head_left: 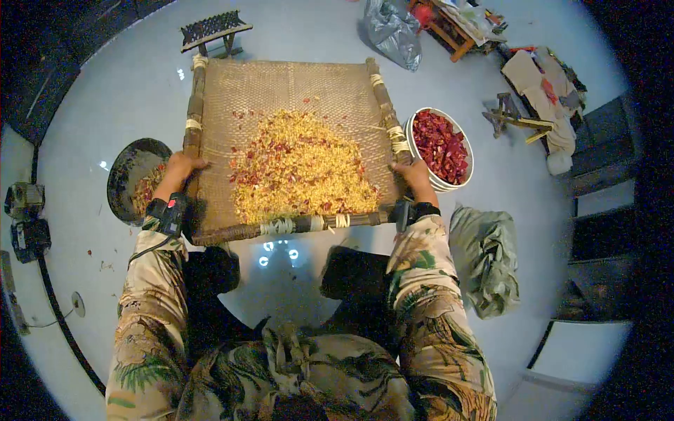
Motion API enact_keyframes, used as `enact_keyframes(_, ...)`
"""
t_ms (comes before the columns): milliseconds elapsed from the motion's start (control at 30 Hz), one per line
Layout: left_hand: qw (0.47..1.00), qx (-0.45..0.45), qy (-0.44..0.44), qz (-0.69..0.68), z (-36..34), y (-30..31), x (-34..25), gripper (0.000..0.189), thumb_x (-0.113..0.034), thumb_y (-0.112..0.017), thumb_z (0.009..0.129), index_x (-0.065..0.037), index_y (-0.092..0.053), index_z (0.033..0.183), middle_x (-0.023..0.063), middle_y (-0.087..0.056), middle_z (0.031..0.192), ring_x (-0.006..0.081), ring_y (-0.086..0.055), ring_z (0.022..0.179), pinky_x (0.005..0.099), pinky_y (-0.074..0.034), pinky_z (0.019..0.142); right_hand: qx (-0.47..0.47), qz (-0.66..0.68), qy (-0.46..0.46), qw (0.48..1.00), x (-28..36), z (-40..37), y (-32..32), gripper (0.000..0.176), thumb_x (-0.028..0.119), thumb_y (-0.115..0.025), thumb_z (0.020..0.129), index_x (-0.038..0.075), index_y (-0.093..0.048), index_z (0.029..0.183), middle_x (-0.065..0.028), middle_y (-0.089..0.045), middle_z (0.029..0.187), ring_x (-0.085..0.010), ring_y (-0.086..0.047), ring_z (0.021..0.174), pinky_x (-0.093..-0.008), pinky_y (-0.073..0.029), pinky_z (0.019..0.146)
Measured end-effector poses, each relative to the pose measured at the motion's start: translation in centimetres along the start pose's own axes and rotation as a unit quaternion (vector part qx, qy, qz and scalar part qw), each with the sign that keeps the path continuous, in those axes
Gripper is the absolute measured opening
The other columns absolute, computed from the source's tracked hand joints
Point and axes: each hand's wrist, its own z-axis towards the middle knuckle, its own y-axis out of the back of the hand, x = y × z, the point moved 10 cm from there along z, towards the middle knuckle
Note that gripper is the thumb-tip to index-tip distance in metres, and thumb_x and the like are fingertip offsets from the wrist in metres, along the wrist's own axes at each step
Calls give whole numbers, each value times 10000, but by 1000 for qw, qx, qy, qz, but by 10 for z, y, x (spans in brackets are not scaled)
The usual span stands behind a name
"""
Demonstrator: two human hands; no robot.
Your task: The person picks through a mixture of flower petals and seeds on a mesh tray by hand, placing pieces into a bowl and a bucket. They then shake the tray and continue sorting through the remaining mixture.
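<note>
A square woven winnowing tray (281, 81) with a wooden rim bound in pale strips is held in front of me. My left hand (180, 173) is closed round its left rim, thumb over the weave. On the opposite side, my right hand (415, 177) grips the right rim the same way. Yellow seeds (309, 168) mixed with dark red dried chili pieces (246, 165) lie heaped on the weave toward the near half. Just beyond my right hand stands a white bucket (469, 172) filled with dried red chili pieces (439, 144).
A dark round basin (119, 179) with some chili bits stands at left. A low folding stool (214, 29) is at the back. Grey plastic bag (393, 35), wooden stool (516, 119) and cloth-covered furniture (540, 91) stand far right. A crumpled greenish sack (486, 259) lies at right.
</note>
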Motion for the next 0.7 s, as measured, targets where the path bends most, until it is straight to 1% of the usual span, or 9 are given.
enact_keyframes(100,978,-111,-105,145,4,10,4,367,-365,-667,688,-5,-640,752,164,-650,764,264,-629,711,342,-481,649,-62,-160,57,983,26,-4,16,408,231,-751,630,-50,-625,898,-174,-652,792,-258,-620,683,-355,-472,646)
enact_keyframes(200,1000,-13,2,-29,7,-2,25,308,-365,-629,715,-64,-657,772,164,-651,793,275,-631,734,382,-482,639,-83,-251,105,959,35,-4,25,403,254,-735,641,-32,-629,906,-183,-650,789,-281,-619,676,-361,-471,638)
enact_keyframes(333,914,-129,-219,316,-30,16,-41,209,-254,-615,700,-60,-652,767,136,-651,738,270,-629,744,368,-479,654,-55,-129,83,987,16,4,30,340,201,-722,662,-2,-643,922,-109,-665,774,-170,-612,650,-310,-473,623)
enact_keyframes(400,986,-147,-76,-27,-83,48,-82,231,-233,-662,647,-41,-651,775,132,-652,733,261,-628,716,355,-477,652,-74,-161,94,980,-4,11,53,346,193,-716,670,-2,-642,947,-106,-668,800,-184,-621,691,-307,-478,661)
enact_keyframes(433,979,-161,-93,-86,-100,50,-102,281,-213,-702,598,-19,-651,795,137,-650,728,255,-623,662,358,-478,630,-70,-121,97,985,6,4,55,358,198,-716,672,-5,-639,956,-110,-668,815,-185,-622,709,-308,-478,674)
enact_keyframes(533,977,-148,-147,41,-62,44,-66,286,-199,-699,607,5,-645,801,151,-646,731,247,-618,628,356,-479,613,-91,-112,89,985,35,-23,51,323,127,-717,673,-8,-628,953,-131,-655,884,-239,-612,786,-340,-483,727)
enact_keyframes(633,982,-184,38,30,-21,80,17,322,-239,-687,660,44,-628,801,170,-646,730,267,-631,650,359,-488,600,-62,-215,85,971,71,-30,-1,426,277,-717,678,-34,-601,945,-241,-614,862,-382,-588,802,-439,-455,710)
enact_keyframes(667,987,-160,24,20,-9,79,33,327,-246,-686,667,38,-627,819,175,-646,746,276,-632,661,365,-489,604,-57,-169,152,972,94,-38,-14,353,250,-704,709,-61,-611,850,-179,-613,689,-237,-579,604,-353,-435,568)
enact_keyframes(700,991,-134,10,11,-13,83,33,333,-253,-685,675,32,-625,836,181,-645,762,286,-632,672,371,-489,608,-62,-201,141,967,96,-38,-16,346,239,-708,704,-60,-615,852,-174,-619,696,-232,-585,616,-350,-442,576)
